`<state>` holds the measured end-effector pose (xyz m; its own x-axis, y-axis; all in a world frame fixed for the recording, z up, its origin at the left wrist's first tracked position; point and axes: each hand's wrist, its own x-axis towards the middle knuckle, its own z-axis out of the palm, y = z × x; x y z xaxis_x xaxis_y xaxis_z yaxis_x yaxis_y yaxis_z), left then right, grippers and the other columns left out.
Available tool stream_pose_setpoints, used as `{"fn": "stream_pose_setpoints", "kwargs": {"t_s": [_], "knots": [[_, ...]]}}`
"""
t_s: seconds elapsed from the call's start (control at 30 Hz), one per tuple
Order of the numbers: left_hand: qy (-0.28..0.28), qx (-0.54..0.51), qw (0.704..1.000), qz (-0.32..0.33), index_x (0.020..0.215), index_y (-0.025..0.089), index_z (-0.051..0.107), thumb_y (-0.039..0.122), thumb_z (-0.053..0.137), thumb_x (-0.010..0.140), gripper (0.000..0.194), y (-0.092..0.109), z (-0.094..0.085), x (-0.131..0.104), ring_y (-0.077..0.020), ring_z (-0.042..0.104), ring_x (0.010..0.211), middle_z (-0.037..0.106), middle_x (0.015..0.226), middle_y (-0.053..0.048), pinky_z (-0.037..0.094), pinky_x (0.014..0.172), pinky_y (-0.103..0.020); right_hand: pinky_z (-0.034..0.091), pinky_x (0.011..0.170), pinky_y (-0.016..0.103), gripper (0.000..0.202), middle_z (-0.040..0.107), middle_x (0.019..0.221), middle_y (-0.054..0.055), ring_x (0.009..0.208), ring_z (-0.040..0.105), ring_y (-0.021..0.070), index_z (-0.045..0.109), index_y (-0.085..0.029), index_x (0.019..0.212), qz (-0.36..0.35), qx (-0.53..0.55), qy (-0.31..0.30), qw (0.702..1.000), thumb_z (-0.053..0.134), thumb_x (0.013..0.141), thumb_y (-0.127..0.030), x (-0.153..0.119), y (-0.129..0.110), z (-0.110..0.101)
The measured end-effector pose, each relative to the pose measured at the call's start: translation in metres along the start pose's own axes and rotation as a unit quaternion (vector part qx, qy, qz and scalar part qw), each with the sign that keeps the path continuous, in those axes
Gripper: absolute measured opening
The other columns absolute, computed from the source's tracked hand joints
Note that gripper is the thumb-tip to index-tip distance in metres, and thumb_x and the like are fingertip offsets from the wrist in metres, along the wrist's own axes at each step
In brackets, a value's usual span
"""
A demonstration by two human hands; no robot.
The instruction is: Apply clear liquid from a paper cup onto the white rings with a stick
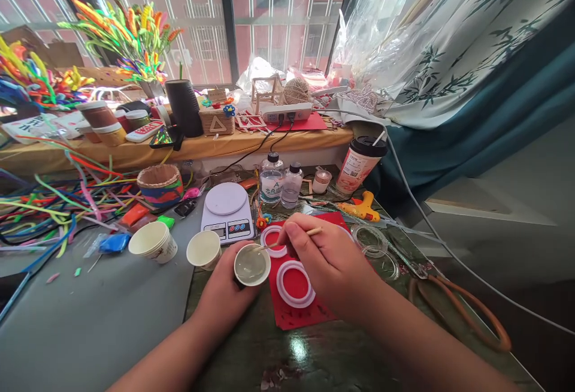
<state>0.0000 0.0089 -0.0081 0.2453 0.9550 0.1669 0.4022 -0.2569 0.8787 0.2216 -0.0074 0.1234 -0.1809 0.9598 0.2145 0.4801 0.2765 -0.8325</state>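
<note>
My left hand [227, 287] is wrapped round a paper cup [252, 265] of cloudy, greyish liquid, tilted so that its mouth faces me. In my right hand [326, 260] a thin wooden stick [314, 231] is pinched, its lower end reaching into the liquid at the cup's right rim. Beneath my right hand lies a red sheet [285, 314] bearing pale ring-shaped moulds [281, 289]; the hand partly covers them. Left of the held cup stands another paper cup [204, 249], and behind it is a white kitchen scale [228, 209].
Two clear bottles [272, 179] stand behind the red sheet. A lidded drink cup [359, 164], a yellow glue gun [362, 206] and large scissors [462, 305] are on the right. Stacked paper cups [153, 241] and colourful pipe cleaners [58, 194] occupy the left.
</note>
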Motion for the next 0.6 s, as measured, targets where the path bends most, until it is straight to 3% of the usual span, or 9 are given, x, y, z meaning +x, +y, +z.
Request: {"fn": "stream_pose_setpoints", "kwargs": {"t_s": [0.37, 0.5, 0.6], "knots": [[-0.003, -0.012, 1.0, -0.004, 0.135, 0.024, 0.067, 0.028, 0.078, 0.088, 0.049, 0.006, 0.0, 0.004, -0.033, 0.073, 0.125, 0.076, 0.135, -0.012, 0.059, 0.112, -0.051, 0.044, 0.065, 0.031, 0.04, 0.064, 0.073, 0.001, 0.071, 0.06, 0.0196, 0.065, -0.023, 0.084, 0.026, 0.059, 0.001, 0.998, 0.044, 0.113, -0.041, 0.0, 0.006, -0.003], [-0.002, 0.003, 1.0, -0.006, 0.132, 0.024, 0.07, 0.024, 0.079, 0.087, 0.046, 0.007, 0.0, 0.002, -0.0332, 0.073, 0.125, 0.077, 0.134, -0.011, 0.06, 0.109, -0.05, 0.045, 0.066, 0.032, 0.044, 0.066, 0.077, 0.003, 0.072, 0.061, 0.0202, 0.068, -0.022, 0.085, 0.068, 0.087, -0.075, 0.991, 0.045, 0.112, -0.046, 0.001, 0.011, -0.01], [0.002, 0.0, 1.0, -0.01, 0.134, 0.024, 0.07, 0.023, 0.079, 0.086, 0.049, 0.006, 0.001, 0.001, -0.034, 0.073, 0.126, 0.077, 0.136, -0.012, 0.059, 0.111, -0.051, 0.044, 0.065, 0.032, 0.046, 0.063, 0.073, 0.001, 0.07, 0.058, 0.02, 0.066, -0.022, 0.084, 0.093, 0.069, -0.042, 0.992, 0.043, 0.113, -0.051, 0.001, 0.013, -0.014]]}}
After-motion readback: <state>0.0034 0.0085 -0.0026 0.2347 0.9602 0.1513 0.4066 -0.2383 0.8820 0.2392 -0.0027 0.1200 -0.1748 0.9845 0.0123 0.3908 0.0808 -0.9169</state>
